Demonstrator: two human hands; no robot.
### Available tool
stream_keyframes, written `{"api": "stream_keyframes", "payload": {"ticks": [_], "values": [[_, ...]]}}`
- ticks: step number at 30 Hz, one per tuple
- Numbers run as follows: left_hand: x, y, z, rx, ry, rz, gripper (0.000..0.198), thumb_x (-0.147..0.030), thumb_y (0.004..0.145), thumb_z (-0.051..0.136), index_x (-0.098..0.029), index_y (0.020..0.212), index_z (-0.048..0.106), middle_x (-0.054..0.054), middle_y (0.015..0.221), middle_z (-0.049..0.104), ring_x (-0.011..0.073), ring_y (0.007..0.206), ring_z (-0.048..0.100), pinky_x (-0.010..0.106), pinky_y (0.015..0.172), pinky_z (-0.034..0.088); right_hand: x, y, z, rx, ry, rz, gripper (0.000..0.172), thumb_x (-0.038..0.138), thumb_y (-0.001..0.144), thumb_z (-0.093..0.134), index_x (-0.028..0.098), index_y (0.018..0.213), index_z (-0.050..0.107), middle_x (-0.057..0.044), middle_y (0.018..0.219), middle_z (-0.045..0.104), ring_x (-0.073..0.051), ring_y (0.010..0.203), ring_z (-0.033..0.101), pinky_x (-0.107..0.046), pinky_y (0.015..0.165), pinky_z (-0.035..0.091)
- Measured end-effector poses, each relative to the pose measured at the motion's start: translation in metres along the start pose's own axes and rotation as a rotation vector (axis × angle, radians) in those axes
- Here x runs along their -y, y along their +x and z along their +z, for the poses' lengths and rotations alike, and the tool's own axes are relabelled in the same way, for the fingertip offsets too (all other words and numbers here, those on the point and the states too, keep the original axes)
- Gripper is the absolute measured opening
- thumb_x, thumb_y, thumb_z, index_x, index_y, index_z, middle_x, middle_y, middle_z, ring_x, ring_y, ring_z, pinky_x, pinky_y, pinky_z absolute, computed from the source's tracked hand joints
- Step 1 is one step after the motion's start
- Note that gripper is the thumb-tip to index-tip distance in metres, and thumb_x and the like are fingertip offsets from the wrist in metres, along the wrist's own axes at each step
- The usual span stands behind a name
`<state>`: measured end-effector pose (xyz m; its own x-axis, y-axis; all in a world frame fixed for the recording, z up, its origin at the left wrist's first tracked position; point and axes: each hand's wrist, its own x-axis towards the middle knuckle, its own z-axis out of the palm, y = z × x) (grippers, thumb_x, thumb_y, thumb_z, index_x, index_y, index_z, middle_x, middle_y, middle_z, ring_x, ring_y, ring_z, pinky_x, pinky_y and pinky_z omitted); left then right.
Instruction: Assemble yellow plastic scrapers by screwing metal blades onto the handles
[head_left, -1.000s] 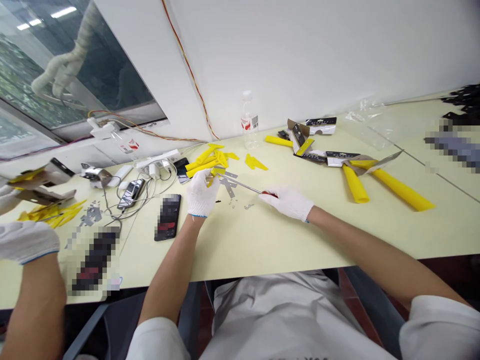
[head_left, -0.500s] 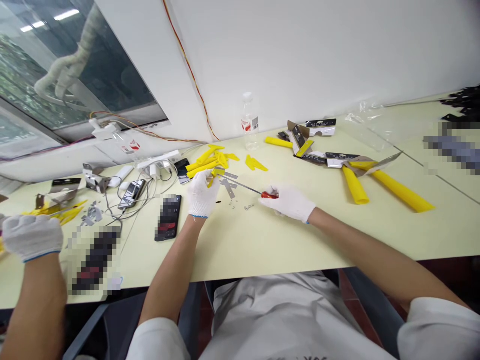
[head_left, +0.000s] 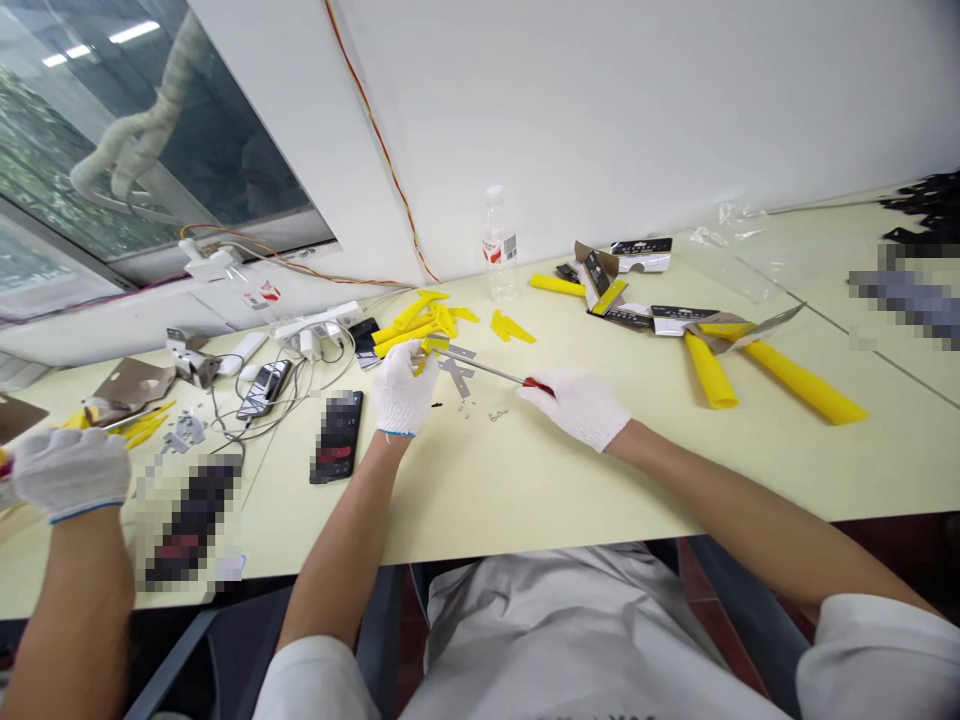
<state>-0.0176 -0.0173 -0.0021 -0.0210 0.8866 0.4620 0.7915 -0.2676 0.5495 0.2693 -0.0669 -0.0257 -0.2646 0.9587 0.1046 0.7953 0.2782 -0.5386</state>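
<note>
My right hand point(head_left: 581, 405), in a white knit glove, is closed around the red handle of a screwdriver point(head_left: 487, 370). Its long metal shaft points left, with the tip at a small yellow plastic part point(head_left: 429, 350). That part is gripped by the gloved fingers of my left hand point(head_left: 405, 390); most of it is hidden by them. Flat grey metal blades point(head_left: 459, 375) lie just right of my left hand. Small screws point(head_left: 497, 414) are scattered on the table below the shaft. Behind my left hand is a pile of yellow plastic pieces point(head_left: 412, 320).
A water bottle point(head_left: 500, 250) stands by the wall. Yellow tubes point(head_left: 802, 380) and opened card packaging point(head_left: 600, 275) lie to the right. A dark phone point(head_left: 337, 435), a power strip point(head_left: 319, 318) and cables are on the left. A co-worker's gloved hand point(head_left: 71, 470) works at far left.
My right hand has shifted and turned slightly on the screwdriver handle. My left hand is almost still. The co-worker's hand has moved a little right, and brown card now shows behind it.
</note>
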Motion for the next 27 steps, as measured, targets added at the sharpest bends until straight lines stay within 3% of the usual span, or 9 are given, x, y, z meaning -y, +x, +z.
{"api": "stream_keyframes", "payload": {"ticks": [4,8,10,12,16,18,21,27], "values": [[0.004,0.0,0.001,-0.074,0.005,-0.009,0.026,-0.038,0.096,0.065,-0.026,0.116,0.077,0.011,0.115,0.081,0.0296,0.1,0.075,0.051,0.094,0.061,-0.001,0.001,-0.003,0.217,0.304,0.074,0.049,0.059,0.112,0.046,0.021,0.09,0.069,-0.003,0.075,0.068,-0.018,0.064,0.059,-0.03,0.064,0.042],[0.008,-0.001,0.003,-0.053,-0.003,0.015,0.021,-0.03,0.092,0.066,-0.024,0.11,0.075,0.012,0.112,0.08,0.0263,0.098,0.076,0.046,0.091,0.063,0.001,-0.001,-0.008,0.494,0.739,0.276,0.051,0.07,0.107,0.05,0.022,0.1,0.064,0.005,0.064,0.053,-0.01,0.043,0.031,-0.026,0.043,0.024],[0.008,-0.002,0.003,-0.055,0.003,0.02,0.019,-0.03,0.093,0.066,-0.025,0.11,0.074,0.011,0.112,0.08,0.0258,0.099,0.076,0.045,0.091,0.063,0.002,-0.002,-0.01,0.541,0.794,0.294,0.046,0.069,0.1,0.065,0.023,0.096,0.058,0.008,0.06,0.048,-0.008,0.042,0.028,-0.025,0.042,0.02],[0.008,-0.001,0.003,-0.058,0.008,0.017,0.019,-0.032,0.094,0.065,-0.027,0.11,0.074,0.01,0.112,0.08,0.026,0.1,0.076,0.045,0.091,0.063,0.002,-0.002,-0.01,0.481,0.715,0.284,0.044,0.062,0.095,0.075,0.025,0.092,0.052,0.008,0.059,0.049,-0.009,0.044,0.034,-0.025,0.044,0.024],[0.005,0.0,0.002,-0.059,0.007,0.009,0.022,-0.036,0.096,0.063,-0.027,0.112,0.076,0.01,0.114,0.081,0.0275,0.101,0.075,0.047,0.092,0.062,0.0,0.0,-0.004,0.086,0.326,0.183,0.029,0.047,0.094,0.076,0.023,0.09,0.059,-0.001,0.079,0.069,-0.016,0.065,0.06,-0.029,0.063,0.042],[0.004,0.0,0.002,-0.048,0.0,0.008,0.025,-0.04,0.098,0.063,-0.028,0.116,0.077,0.009,0.112,0.082,0.0281,0.1,0.074,0.047,0.093,0.061,-0.001,0.002,-0.001,-0.039,0.154,0.077,0.025,0.045,0.097,0.072,0.022,0.089,0.066,-0.005,0.091,0.074,-0.021,0.08,0.066,-0.032,0.073,0.044],[0.004,0.001,0.002,-0.058,0.002,0.004,0.026,-0.042,0.098,0.065,-0.028,0.116,0.077,0.009,0.108,0.082,0.0284,0.098,0.074,0.047,0.091,0.061,0.0,0.001,0.0,-0.067,0.009,-0.008,0.033,0.049,0.106,0.062,0.021,0.091,0.071,-0.009,0.095,0.075,-0.024,0.086,0.067,-0.034,0.074,0.042],[0.007,0.0,0.002,-0.064,0.006,-0.019,0.017,-0.03,0.092,0.067,-0.026,0.107,0.075,0.012,0.114,0.081,0.0285,0.099,0.077,0.047,0.093,0.063,0.004,-0.001,-0.004,0.031,-0.021,0.052,0.039,0.054,0.111,0.054,0.022,0.1,0.074,-0.01,0.096,0.078,-0.026,0.085,0.069,-0.034,0.072,0.039]]}}
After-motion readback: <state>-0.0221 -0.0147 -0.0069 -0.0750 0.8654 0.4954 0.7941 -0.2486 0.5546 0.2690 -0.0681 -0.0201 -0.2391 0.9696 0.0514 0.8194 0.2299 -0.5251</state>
